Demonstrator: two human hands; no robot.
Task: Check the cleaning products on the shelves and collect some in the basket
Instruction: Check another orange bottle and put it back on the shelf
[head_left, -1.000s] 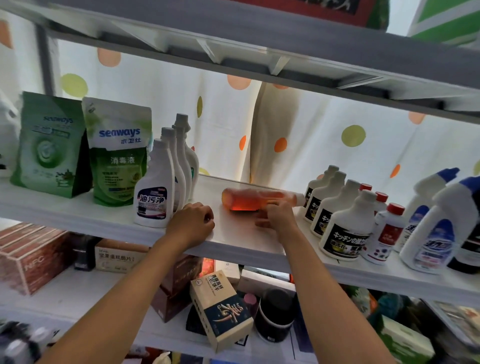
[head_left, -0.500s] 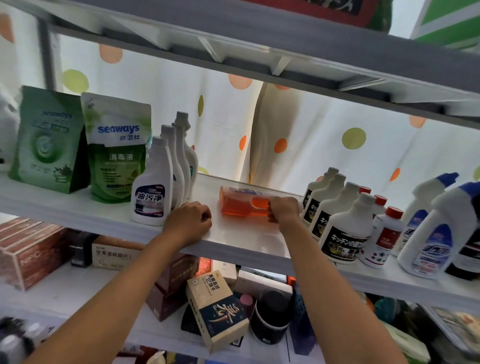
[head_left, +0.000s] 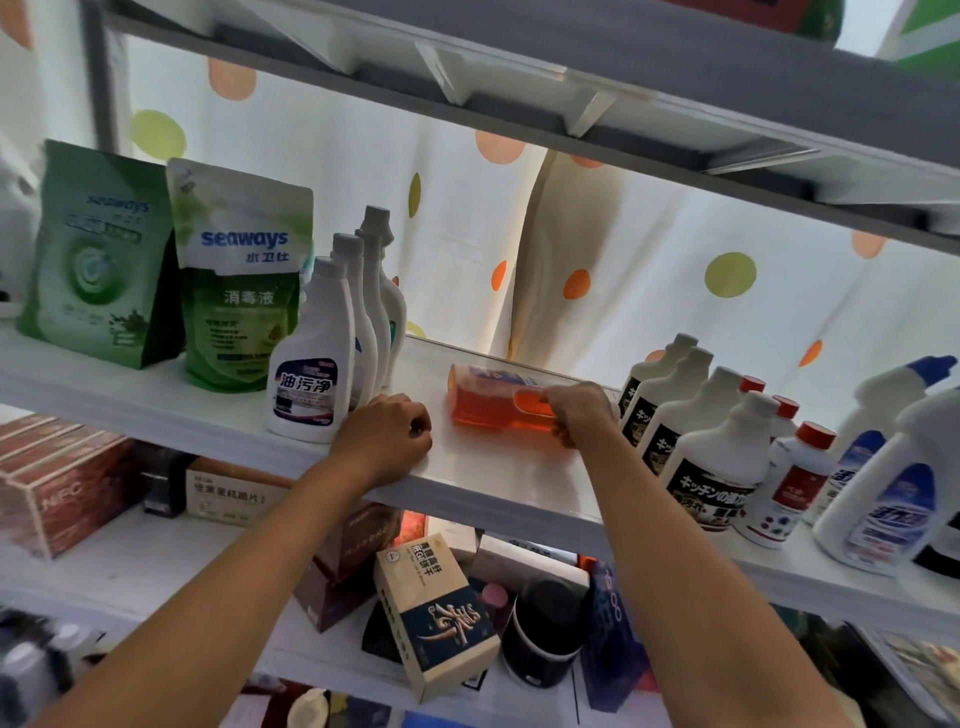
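Rolled label-up since earlier, orange bottle (head_left: 501, 405) lies sideways; right hand (head_left: 581, 413) fingers clamp its handle.

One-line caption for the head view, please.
Right hand grips an orange bottle lying on the shelf; left hand rests at its edge.

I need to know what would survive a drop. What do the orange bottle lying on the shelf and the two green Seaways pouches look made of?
The orange bottle, gripped by the right hand, looks like clear glossy plastic: light glows through its orange liquid. Glass cannot be ruled out. The Seaways pouches look like flexible printed plastic film with a soft sheen, with creased, slightly bulging sides.
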